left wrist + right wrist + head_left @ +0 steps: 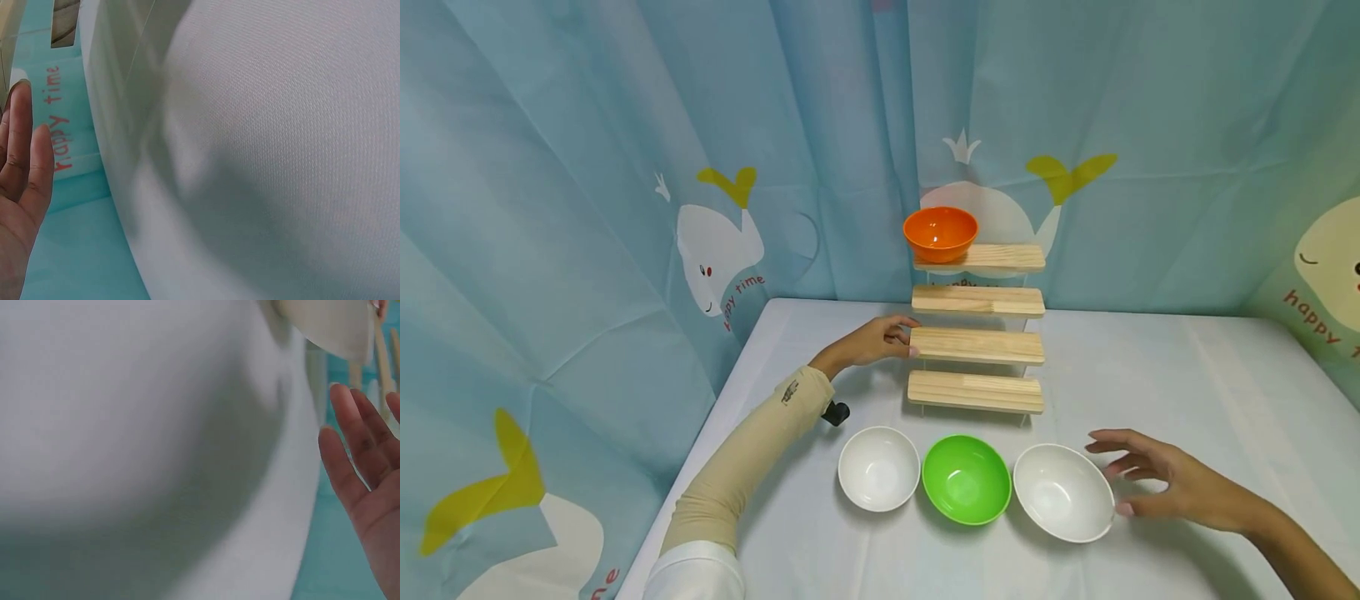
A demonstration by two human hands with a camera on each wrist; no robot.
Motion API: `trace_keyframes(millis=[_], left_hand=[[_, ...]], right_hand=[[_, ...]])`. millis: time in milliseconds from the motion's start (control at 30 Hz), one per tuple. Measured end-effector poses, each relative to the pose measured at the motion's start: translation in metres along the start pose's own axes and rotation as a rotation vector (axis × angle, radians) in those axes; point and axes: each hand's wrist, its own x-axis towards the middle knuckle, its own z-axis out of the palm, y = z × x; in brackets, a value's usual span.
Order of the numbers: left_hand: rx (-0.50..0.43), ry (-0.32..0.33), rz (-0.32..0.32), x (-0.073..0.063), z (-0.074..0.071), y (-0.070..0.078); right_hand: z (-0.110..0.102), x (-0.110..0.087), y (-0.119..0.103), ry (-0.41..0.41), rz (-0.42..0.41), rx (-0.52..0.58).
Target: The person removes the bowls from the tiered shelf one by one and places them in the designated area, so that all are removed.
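Note:
A stepped wooden shelf (977, 345) with several plank tiers stands at the back of the table. At its left end, my left hand (871, 340) pinches the end of a middle plank, thumb in front and forefinger behind. An orange bowl (941, 234) sits on the left part of the top tier. In front of the shelf stand a white bowl (878, 469), a green bowl (967, 480) and a second white bowl (1063, 493) in a row. Beside this right-hand bowl, my right hand (1180, 483) has its fingers spread, the thumb at the rim; contact is unclear.
A white cloth covers the table (1165, 375). Behind and to the left hangs a blue curtain (850, 150) with whale prints, close to the shelf's back. A small black object (836, 413) shows beside the left wrist.

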Motion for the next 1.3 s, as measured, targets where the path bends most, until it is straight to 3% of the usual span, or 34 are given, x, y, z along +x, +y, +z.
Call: trace_keyframes(millis=[267, 500, 1300], left_hand=[[-0.006, 0.0, 0.007, 0.0, -0.001, -0.003], [-0.013, -0.004, 0.015, 0.0, -0.002, -0.004], [-0.017, -0.001, 0.011, 0.003, -0.001, -0.005]], right_hand=[[-0.028, 0.018, -0.021, 0.149, 0.004, -0.142], [-0.05, 0.048, -0.041, 0.286, -0.042, -0.17], [-0.09, 0.177, -0.1, 0.356, -0.047, -0.123]])
